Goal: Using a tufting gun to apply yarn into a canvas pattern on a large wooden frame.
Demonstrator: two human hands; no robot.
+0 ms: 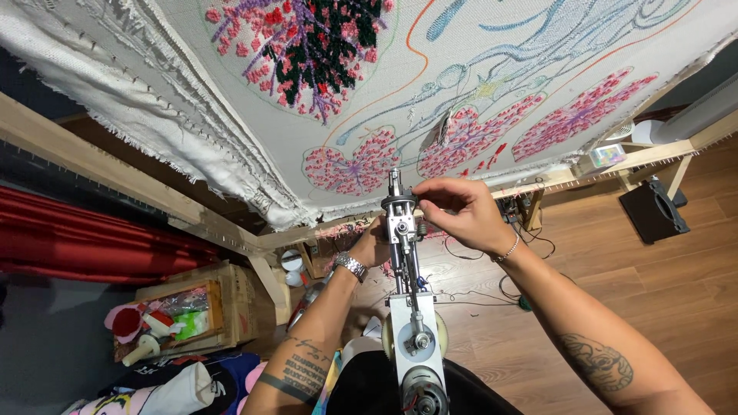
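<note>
Both hands on the tufting gun below the stretched cloth

The tufting gun [407, 292] points up at the lower edge of the white backing cloth [430, 100], which is stretched on a wooden frame [100, 165] and carries pink, red and purple tufted shapes. The right hand [453, 211] pinches the gun's metal tip with narrowed fingers. The left hand [374, 246] is closed around the gun's body from behind, partly hidden. A cardboard box [231, 296] stands on the wooden floor [615, 292] to the left
</note>
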